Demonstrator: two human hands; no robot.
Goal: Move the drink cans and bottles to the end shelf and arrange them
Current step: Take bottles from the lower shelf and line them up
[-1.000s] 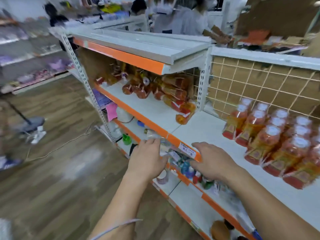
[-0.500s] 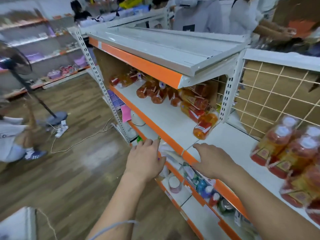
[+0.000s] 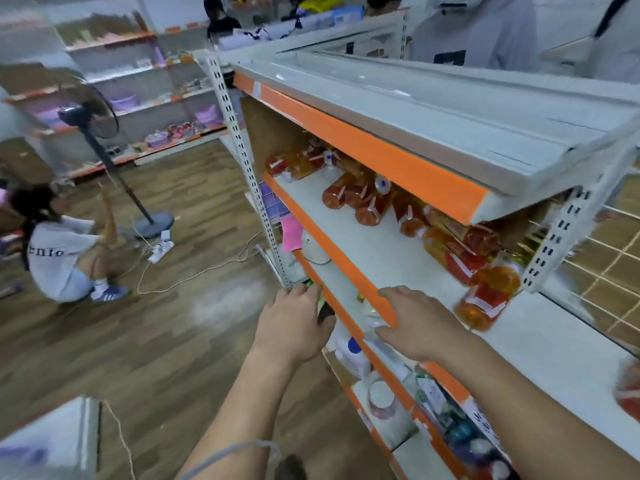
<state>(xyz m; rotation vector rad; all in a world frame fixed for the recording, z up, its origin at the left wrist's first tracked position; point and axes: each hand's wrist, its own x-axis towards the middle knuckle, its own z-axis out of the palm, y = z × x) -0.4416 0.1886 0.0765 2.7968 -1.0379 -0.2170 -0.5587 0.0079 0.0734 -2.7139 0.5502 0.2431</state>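
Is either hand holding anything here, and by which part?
Cannot be told. The left hand covers a dark, green-topped item; the right hand lies over the orange shelf edge. Neither grip shows.

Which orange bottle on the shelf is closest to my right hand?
The bottle at the row's near end, by the white upright; the others sit farther back.

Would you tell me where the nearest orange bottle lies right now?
Head view, right of centre: the orange bottle lies on the middle shelf beside the slotted upright, just beyond the right hand.
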